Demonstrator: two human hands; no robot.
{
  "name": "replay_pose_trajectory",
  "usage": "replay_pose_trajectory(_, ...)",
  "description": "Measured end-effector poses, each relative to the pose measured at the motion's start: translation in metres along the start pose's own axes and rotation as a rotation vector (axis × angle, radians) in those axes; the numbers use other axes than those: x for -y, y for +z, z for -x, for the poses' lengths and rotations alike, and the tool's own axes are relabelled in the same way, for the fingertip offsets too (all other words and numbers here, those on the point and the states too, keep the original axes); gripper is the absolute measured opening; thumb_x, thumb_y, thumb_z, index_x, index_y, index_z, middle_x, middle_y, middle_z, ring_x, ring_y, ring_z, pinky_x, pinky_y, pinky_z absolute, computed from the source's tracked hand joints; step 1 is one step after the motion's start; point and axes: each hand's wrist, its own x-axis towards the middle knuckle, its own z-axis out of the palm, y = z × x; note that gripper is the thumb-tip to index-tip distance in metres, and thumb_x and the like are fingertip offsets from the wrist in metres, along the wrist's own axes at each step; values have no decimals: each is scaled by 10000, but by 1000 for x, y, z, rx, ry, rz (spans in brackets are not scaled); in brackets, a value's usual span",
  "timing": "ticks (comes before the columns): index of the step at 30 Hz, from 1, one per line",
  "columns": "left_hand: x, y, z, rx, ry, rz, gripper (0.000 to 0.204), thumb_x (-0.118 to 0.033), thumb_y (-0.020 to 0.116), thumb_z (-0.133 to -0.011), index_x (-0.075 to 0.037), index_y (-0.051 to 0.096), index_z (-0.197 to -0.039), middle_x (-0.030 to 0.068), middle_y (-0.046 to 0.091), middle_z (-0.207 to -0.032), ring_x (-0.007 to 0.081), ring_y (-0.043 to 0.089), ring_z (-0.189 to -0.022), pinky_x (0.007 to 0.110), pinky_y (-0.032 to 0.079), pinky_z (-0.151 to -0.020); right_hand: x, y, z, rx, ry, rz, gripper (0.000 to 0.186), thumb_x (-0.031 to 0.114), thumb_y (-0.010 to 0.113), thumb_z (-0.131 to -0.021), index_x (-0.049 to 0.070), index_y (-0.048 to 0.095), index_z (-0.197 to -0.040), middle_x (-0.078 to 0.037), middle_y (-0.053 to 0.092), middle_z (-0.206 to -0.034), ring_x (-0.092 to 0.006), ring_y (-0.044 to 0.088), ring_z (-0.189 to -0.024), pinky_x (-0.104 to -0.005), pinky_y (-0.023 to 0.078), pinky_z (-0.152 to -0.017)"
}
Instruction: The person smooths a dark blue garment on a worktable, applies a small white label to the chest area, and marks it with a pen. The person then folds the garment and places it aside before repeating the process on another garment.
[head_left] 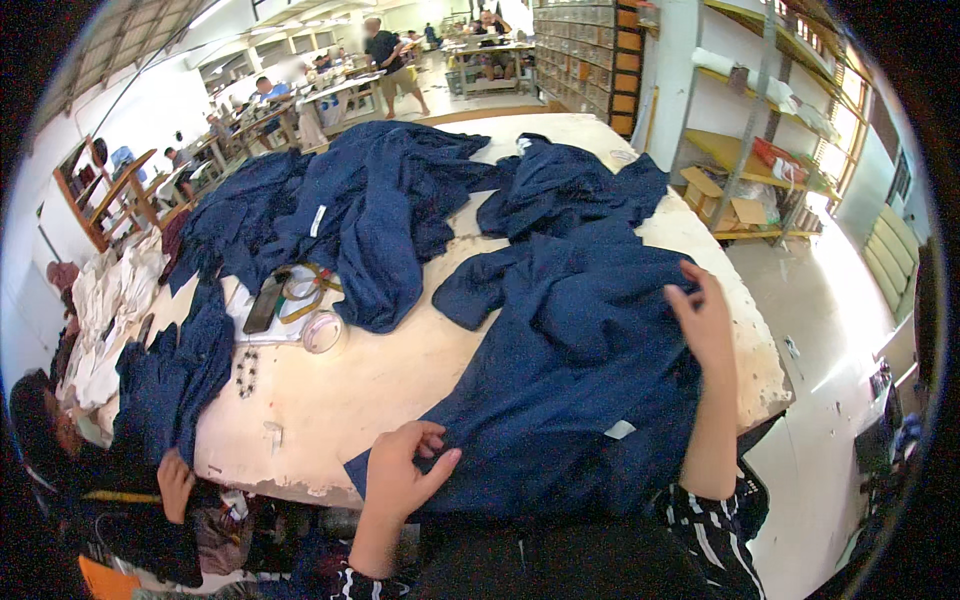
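Left hand [402, 472] and right hand [706, 318], fingers parted, flank a navy garment [580, 370], its white label [620, 430] unreadable

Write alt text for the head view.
A person's left hand and right hand are at opposite sides of a dark blue garment on a pale table; similar garments lie beyond, another person's hand at lower left.

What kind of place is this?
It looks like a clothes-making workshop, though I can't be sure. Dark blue garments lie heaped on a big pale table, and behind it people are among rows of worktables.
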Motion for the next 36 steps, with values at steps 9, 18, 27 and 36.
replay_pose_trajectory(9,14,3,-12,-128,-184,-46,151,-79,600,-694,-3,645,-816,97,593,-648,186,576,-592,305,469,-595,36,68,12,401,-386,349,276,20,559,-718,26,606,-990,-181,589,-1012,-353,568,-960,-403,457,-853)
replay_pose_trajectory(18,31,-41,-10,-247,-50,6,455,-178,646,-757,-18,536,-1168,143,549,-1150,284,515,-1068,364,393,-897,113,81,84,1522,-770,-574,310,120,575,-885,18,549,-1176,-111,600,-1143,-204,596,-1013,-331,476,-865)
replay_pose_trajectory(27,22,-83,34,484,-421,-143,278,-139,695,-696,18,650,-921,128,664,-849,199,634,-776,319,490,-737,-19,66,-55,398,-69,112,236,113,547,-848,30,609,-1060,-124,622,-1048,-225,576,-1016,-406,418,-915)
replay_pose_trajectory(36,77,-88,-64,-132,-201,-206,344,-288,591,-860,30,627,-985,161,654,-910,218,628,-822,306,470,-774,59,155,53,916,-291,-141,484,228,579,-829,85,468,-1278,-212,483,-1285,-321,414,-1241,-472,280,-1048)
